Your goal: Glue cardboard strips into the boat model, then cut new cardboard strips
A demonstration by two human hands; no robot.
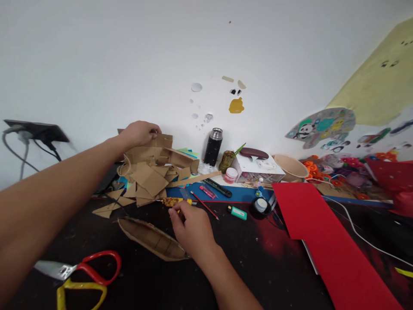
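Note:
At the back left my left hand (140,132) is closed at the top edge of a piece of cardboard (163,141), above a heap of cardboard scraps (150,178). My right hand (193,226) hovers with curled fingers near a yellow-handled tool (172,201); what its fingertips hold, if anything, is too small to tell. Below and left of it a boat-shaped cardboard piece (153,239) lies on the dark table, its right end close to my right wrist.
Scissors (87,269) lie at the front left. Behind my right hand are a red pencil (204,206), a black cutter (218,187), a green lighter (237,212) and a black bottle (213,147). Red card (332,241) covers the right side.

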